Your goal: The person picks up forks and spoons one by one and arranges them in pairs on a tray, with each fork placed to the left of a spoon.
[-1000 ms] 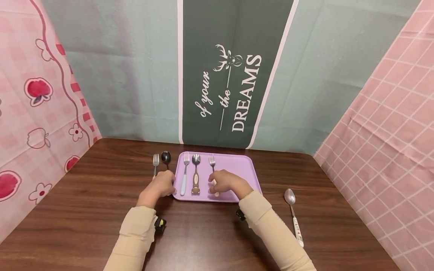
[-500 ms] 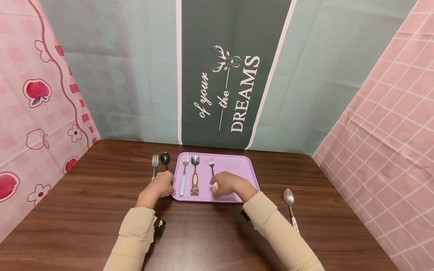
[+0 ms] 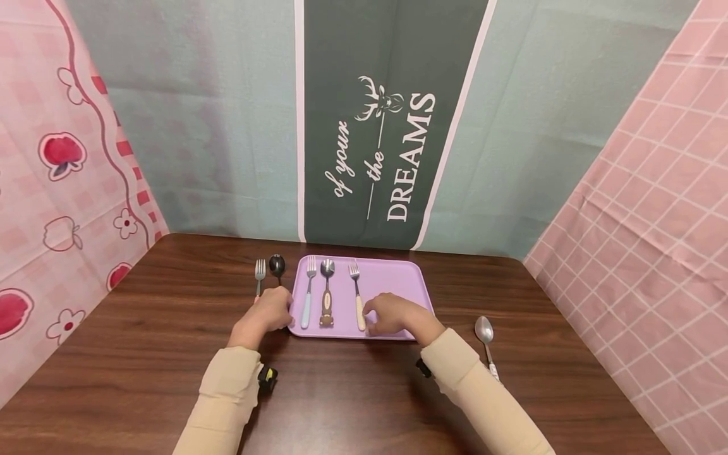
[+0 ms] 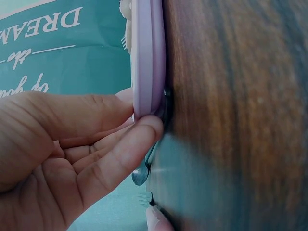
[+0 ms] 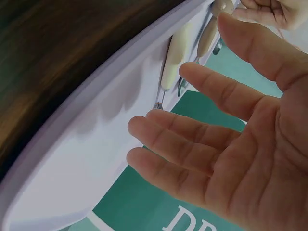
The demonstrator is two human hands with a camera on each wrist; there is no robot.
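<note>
On the table lies a purple tray. My left hand pinches its near left edge between thumb and finger, plainest in the left wrist view. The tray holds a fork with a light blue handle, a spoon with a brown bear-shaped handle and a fork with a cream handle, side by side with heads pointing away. Just right of the cream fork, my right hand hovers over the tray with spread fingers and holds nothing. The right wrist view shows its fingertips apart from the cream handle.
Left of the tray lie another fork and a dark spoon, their handles partly behind my left hand. Right of it, a spoon lies on the brown table, its patterned handle partly under my right sleeve. Printed cloths hang around the table.
My right hand has let go of the cream-handled fork, which now lies on the tray, and has moved slightly right with fingers opened. My left hand keeps its grip on the tray's edge.
</note>
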